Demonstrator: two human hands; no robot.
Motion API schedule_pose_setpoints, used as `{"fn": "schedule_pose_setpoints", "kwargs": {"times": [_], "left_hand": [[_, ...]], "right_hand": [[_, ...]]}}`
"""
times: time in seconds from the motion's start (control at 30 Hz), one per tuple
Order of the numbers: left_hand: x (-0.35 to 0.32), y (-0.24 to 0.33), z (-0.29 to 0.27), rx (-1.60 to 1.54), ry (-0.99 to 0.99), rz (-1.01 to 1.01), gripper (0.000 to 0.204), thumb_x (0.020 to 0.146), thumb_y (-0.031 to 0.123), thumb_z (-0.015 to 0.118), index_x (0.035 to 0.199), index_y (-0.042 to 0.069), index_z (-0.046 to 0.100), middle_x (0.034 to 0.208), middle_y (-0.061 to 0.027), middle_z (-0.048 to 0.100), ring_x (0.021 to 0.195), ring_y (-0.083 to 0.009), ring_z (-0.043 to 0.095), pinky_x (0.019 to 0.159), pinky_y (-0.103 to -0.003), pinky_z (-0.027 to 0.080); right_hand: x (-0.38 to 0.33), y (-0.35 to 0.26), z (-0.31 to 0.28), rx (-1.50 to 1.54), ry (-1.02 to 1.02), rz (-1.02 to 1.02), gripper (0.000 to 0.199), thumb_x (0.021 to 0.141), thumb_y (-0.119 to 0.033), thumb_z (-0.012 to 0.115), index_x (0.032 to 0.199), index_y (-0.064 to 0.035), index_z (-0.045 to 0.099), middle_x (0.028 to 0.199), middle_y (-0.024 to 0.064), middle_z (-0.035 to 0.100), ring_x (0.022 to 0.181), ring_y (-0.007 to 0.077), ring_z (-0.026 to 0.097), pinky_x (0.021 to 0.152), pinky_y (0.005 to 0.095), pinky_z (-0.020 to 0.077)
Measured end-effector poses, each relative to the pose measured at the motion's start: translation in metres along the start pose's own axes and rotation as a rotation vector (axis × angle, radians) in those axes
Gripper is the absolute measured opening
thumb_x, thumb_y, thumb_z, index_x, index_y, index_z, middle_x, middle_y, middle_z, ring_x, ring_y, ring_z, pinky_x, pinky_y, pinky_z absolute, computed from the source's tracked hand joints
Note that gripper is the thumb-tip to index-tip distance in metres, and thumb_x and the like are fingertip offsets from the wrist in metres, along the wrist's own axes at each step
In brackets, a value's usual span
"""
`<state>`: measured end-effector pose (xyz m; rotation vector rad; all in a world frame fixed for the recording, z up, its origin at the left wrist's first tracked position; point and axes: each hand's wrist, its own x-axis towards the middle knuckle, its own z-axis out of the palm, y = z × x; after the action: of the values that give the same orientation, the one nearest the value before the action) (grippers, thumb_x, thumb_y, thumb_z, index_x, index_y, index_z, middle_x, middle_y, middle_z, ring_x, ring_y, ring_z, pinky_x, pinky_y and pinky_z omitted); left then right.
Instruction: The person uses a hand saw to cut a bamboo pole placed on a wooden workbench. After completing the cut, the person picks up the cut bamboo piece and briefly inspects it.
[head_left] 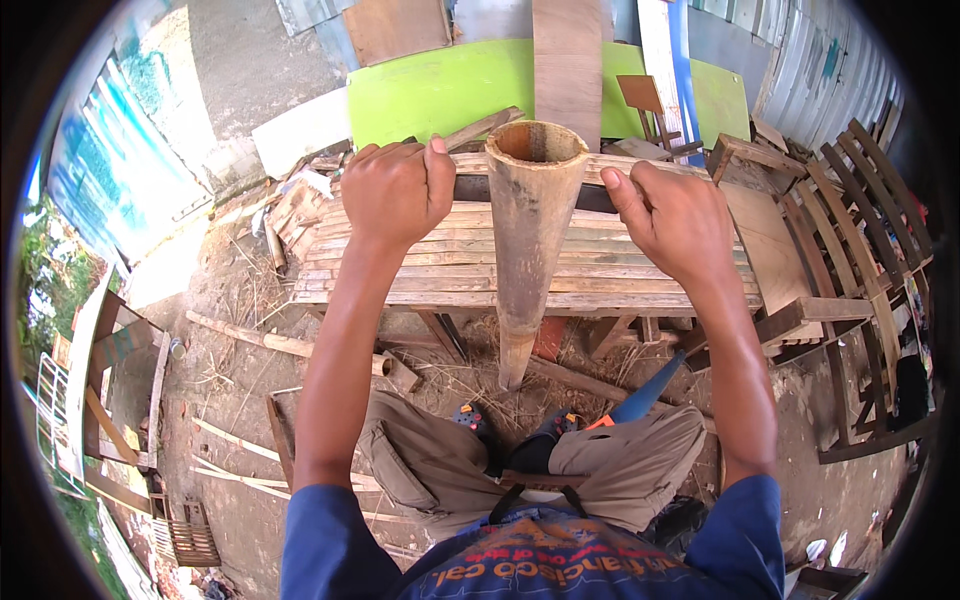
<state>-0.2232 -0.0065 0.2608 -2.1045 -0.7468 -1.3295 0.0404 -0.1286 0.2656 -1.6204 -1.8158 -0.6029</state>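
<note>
A thick bamboo pole (530, 235) stands almost upright in front of me, its cut hollow end toward me and its lower end near the ground between my feet. Behind the pole runs a dark flat blade (472, 188), like a drawknife, partly hidden by the bamboo. My left hand (395, 193) is closed around its left end, thumb up. On the other side, my right hand (680, 215) grips the right end, thumb along the top. Both fists hide the blade's ends, and whether its edge touches the bamboo cannot be made out.
Beyond the pole stands a bamboo-slat bench (420, 270). A handsaw (648, 388) with a blue blade and orange handle lies by my right leg. Another bamboo pole (250, 335) lies on the ground at left. Wooden slatted frames (850, 230) stand at right, green panels (440, 90) behind.
</note>
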Motion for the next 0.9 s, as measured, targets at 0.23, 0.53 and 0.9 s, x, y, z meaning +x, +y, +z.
{"fn": "schedule_pose_setpoints", "kwargs": {"times": [0.23, 0.53, 0.9], "left_hand": [[0.088, 0.004, -0.061, 0.147, -0.106, -0.146, 0.049, 0.1, 0.026, 0.045, 0.058, 0.004, 0.06, 0.052, -0.0155, 0.056, 0.049, -0.0368, 0.054, 0.055, -0.046, 0.045], [-0.061, -0.016, 0.047, -0.012, -0.115, -0.103, 0.048, 0.094, 0.02, 0.051, 0.047, 0.007, 0.055, 0.042, -0.0117, 0.05, 0.038, -0.0297, 0.05, 0.05, -0.041, 0.043], [-0.063, -0.002, 0.035, 0.0, -0.118, -0.089, 0.042, 0.089, 0.014, 0.056, 0.047, 0.008, 0.057, 0.049, -0.0078, 0.056, 0.042, -0.0266, 0.053, 0.051, -0.038, 0.045]], "right_hand": [[0.063, 0.0, -0.075, 0.091, 0.042, -0.045, 0.063, 0.102, -0.056, 0.049, 0.08, 0.0006, 0.068, 0.056, 0.0047, 0.052, 0.052, 0.0155, 0.05, 0.053, 0.0332, 0.0395], [-0.008, 0.001, 0.052, -0.055, -0.209, 0.098, 0.055, 0.101, -0.049, 0.05, 0.072, -0.0055, 0.067, 0.06, 0.0199, 0.062, 0.057, 0.0417, 0.061, 0.058, 0.0519, 0.0488], [-0.027, 0.002, 0.053, 0.046, -0.146, 0.046, 0.058, 0.098, -0.051, 0.054, 0.065, -0.006, 0.065, 0.051, 0.0154, 0.057, 0.052, 0.0376, 0.062, 0.049, 0.0469, 0.0488]]}}
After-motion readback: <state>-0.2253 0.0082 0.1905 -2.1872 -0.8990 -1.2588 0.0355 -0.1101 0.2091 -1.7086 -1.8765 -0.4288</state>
